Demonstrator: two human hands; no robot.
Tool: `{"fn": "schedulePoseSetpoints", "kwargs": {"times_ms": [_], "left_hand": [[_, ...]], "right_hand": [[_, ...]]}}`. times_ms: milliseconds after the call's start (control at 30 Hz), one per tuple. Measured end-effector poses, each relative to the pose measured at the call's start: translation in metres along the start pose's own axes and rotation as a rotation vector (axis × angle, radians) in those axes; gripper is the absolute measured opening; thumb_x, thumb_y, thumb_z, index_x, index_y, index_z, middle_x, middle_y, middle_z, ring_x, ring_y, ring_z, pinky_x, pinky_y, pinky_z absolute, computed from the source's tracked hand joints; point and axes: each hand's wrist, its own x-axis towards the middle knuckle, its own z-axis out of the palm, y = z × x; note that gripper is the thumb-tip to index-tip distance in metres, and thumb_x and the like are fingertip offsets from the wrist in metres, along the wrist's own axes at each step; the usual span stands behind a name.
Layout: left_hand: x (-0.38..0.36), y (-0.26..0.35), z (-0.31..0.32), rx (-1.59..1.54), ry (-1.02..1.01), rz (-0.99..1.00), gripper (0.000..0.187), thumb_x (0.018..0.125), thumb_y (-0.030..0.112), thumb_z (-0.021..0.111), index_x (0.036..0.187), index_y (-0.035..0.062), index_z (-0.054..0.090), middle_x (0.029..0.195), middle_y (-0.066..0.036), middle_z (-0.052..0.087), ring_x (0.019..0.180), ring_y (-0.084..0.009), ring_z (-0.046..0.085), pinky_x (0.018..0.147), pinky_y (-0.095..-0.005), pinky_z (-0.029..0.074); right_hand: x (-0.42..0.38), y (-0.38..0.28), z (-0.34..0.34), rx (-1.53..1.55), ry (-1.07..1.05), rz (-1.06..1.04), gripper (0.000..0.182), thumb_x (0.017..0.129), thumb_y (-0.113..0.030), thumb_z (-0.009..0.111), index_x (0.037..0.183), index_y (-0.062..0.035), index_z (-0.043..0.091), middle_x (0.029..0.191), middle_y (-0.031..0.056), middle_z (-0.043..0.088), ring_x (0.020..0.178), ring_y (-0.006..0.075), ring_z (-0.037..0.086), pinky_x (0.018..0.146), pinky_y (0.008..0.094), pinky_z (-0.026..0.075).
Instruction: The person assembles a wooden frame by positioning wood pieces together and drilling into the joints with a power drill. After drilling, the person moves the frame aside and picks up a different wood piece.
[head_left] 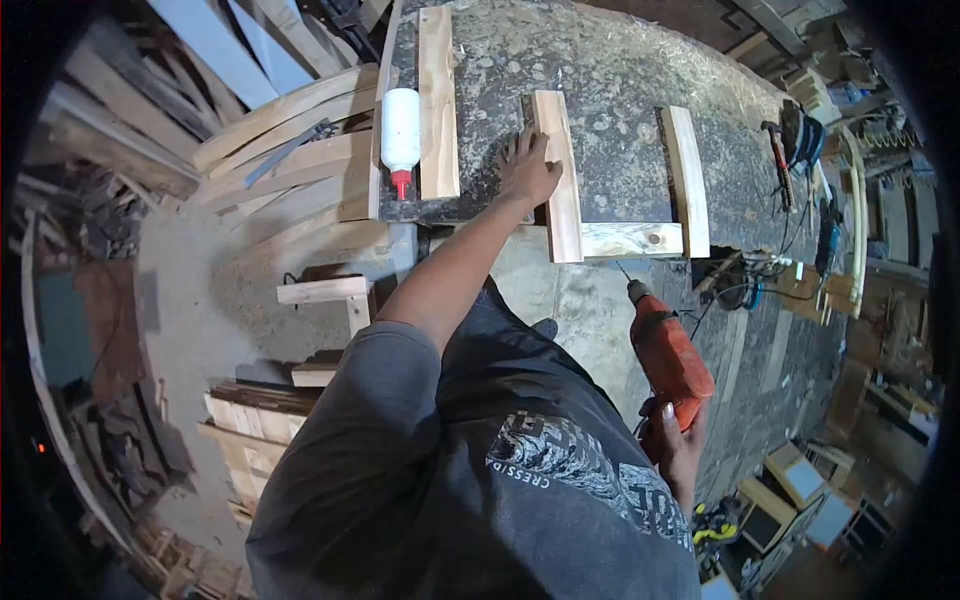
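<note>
My left hand (530, 172) lies palm down on the workbench at the left edge of an upright wooden slat (566, 205). Its fingers are spread, and the thumb side touches the slat. A short wooden crosspiece (630, 240) spans from that slat to a second slat (686, 180) on the right, along the bench's near edge. Low on the right, my right hand (676, 440) is wrapped round the handle of a red power drill (668, 350). The drill bit (624, 270) points up toward the crosspiece, apparently a little short of it.
A white glue bottle (401, 130) with a red cap lies beside another wooden board (437, 110) on the speckled workbench (620, 60). Lumber (290, 160) is piled at left. Power tools and cables (745, 285) crowd the right side. Stacked wood (250, 430) stands on the floor.
</note>
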Motion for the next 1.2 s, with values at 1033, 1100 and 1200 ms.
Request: {"fn": "schedulePoseSetpoints", "kwargs": {"times_ms": [1033, 1100, 1200], "left_hand": [[0.073, 0.041, 0.059, 0.03, 0.018, 0.372, 0.044, 0.08, 0.013, 0.067, 0.123, 0.0087, 0.071, 0.164, -0.015, 0.035, 0.157, -0.0424, 0.01, 0.128, -0.0555, 0.015], [0.072, 0.059, 0.067, 0.068, -0.007, 0.37, 0.045, 0.08, 0.015, 0.069, 0.125, 0.01, 0.07, 0.164, -0.014, 0.035, 0.157, -0.0419, 0.011, 0.127, -0.0581, 0.016], [0.072, 0.088, 0.079, 0.072, -0.035, 0.352, 0.047, 0.08, 0.017, 0.07, 0.127, 0.0108, 0.069, 0.163, -0.013, 0.035, 0.157, -0.0416, 0.012, 0.126, -0.0602, 0.017]], "right_hand": [[-0.06, -0.033, 0.104, 0.055, 0.411, -0.006, 0.094, 0.089, -0.026, 0.082, 0.16, -0.0039, 0.025, 0.152, 0.0177, 0.048, 0.135, 0.026, 0.051, 0.112, 0.0404, 0.041], [-0.06, -0.034, 0.094, 0.037, 0.422, 0.007, 0.095, 0.089, -0.026, 0.082, 0.16, -0.0046, 0.025, 0.151, 0.017, 0.05, 0.126, 0.0245, 0.059, 0.104, 0.0383, 0.049], [-0.058, -0.039, 0.081, 0.136, 0.423, 0.121, 0.094, 0.089, -0.027, 0.081, 0.161, -0.0081, 0.024, 0.134, 0.0132, 0.06, 0.094, 0.0162, 0.064, 0.077, 0.0308, 0.054]]}}
